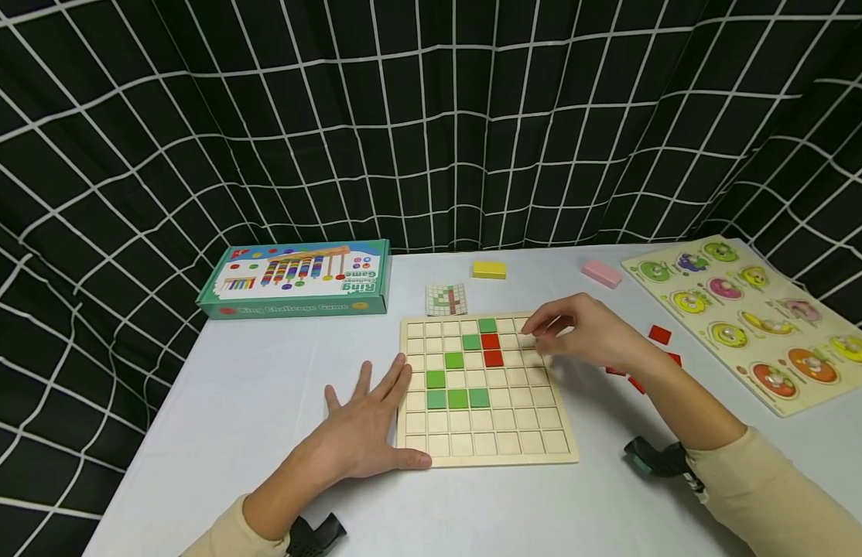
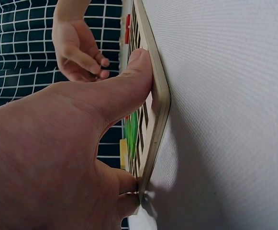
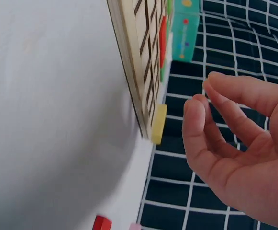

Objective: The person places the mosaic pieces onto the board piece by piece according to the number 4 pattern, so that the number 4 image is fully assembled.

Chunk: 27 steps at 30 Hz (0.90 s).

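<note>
A wooden grid board (image 1: 514, 442) lies on the table with several green tiles (image 1: 436, 379) and two red tiles (image 1: 494, 358) set in its squares. My left hand (image 1: 357, 435) rests spread along the board's left side, its thumb on the near left corner and its fingertips at the left edge. Over the board's upper right part hovers my right hand (image 1: 598, 334), fingers loosely bent. In the right wrist view a gap shows between thumb and fingertips, with nothing in it. Several loose red tiles (image 1: 659, 334) lie on the table beneath and beyond the right forearm.
Behind the board lies a small printed grid card (image 1: 446, 300), with a yellow block (image 1: 489, 269) to its right. A pink block (image 1: 602, 274) sits farther right, near a fruit puzzle board (image 1: 740, 367). At back left is a Ring Challenge Game box (image 1: 299, 278). Black gridded cloth (image 1: 438, 139) surrounds the table.
</note>
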Each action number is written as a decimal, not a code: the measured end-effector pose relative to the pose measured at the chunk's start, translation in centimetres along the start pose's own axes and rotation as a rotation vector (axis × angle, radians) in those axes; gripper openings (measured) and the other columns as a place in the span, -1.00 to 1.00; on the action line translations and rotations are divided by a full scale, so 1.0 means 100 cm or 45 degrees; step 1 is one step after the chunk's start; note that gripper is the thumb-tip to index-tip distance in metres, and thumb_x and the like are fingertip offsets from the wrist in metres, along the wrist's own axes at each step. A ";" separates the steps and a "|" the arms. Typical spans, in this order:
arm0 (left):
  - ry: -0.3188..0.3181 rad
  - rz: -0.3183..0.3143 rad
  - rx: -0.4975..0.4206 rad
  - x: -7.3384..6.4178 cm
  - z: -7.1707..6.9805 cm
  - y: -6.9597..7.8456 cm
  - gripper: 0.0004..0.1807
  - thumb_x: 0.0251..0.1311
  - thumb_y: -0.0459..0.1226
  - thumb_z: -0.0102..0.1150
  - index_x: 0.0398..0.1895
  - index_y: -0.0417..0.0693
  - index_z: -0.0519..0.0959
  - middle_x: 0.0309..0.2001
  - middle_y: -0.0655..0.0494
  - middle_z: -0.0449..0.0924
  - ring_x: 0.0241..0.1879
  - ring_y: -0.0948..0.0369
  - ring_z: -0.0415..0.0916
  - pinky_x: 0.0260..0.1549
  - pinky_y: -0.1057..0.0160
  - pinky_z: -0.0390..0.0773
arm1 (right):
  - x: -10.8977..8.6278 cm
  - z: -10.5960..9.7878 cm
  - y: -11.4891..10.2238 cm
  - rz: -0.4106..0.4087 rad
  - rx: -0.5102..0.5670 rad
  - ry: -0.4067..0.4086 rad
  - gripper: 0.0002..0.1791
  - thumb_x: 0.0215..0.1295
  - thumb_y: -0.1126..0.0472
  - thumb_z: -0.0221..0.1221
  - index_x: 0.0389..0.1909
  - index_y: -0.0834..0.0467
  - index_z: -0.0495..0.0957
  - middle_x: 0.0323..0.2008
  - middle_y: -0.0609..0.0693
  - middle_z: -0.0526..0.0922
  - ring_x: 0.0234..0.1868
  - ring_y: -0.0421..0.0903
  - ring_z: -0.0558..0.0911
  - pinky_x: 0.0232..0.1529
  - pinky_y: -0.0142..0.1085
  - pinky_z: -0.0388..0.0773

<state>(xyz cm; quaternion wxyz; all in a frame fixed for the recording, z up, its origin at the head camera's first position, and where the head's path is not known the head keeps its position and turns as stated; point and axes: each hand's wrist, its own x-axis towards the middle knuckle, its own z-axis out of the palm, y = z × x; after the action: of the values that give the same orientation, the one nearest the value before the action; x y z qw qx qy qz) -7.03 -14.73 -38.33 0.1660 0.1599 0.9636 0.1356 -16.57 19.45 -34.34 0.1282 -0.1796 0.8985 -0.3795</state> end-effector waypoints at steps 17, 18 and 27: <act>-0.004 -0.005 0.000 -0.001 0.000 0.000 0.40 -0.06 0.44 0.40 0.72 0.07 -0.08 0.73 0.26 -0.29 0.65 -0.30 -0.23 0.18 -0.78 -0.11 | -0.031 -0.030 0.027 0.138 -0.060 0.063 -0.73 0.30 0.29 0.38 0.01 0.14 0.76 -0.07 0.09 0.75 -0.10 -0.04 0.63 -0.24 -0.35 0.60; -0.004 -0.006 -0.002 -0.001 0.000 0.000 0.39 -0.06 0.44 0.40 0.72 0.07 -0.08 0.73 0.26 -0.29 0.65 -0.30 -0.23 0.19 -0.78 -0.11 | -0.033 -0.032 0.028 0.146 -0.062 0.056 -0.72 0.29 0.29 0.38 0.01 0.14 0.75 -0.08 0.09 0.75 -0.11 -0.04 0.63 -0.25 -0.34 0.60; -0.002 -0.002 0.010 -0.001 0.000 0.001 0.39 -0.05 0.44 0.39 0.72 0.06 -0.08 0.73 0.25 -0.28 0.65 -0.31 -0.23 0.18 -0.78 -0.09 | -0.042 -0.036 0.051 0.214 -0.010 -0.049 -0.64 0.21 0.33 0.42 0.05 0.25 0.71 -0.09 0.10 0.73 -0.21 -0.12 0.62 -0.29 -0.32 0.64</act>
<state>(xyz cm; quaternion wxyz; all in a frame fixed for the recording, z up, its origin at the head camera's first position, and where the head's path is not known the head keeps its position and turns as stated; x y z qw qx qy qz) -6.92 -14.71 -38.31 0.1664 0.1601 0.9641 0.1315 -15.22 26.85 -35.18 0.1761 -0.1113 0.9092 -0.3605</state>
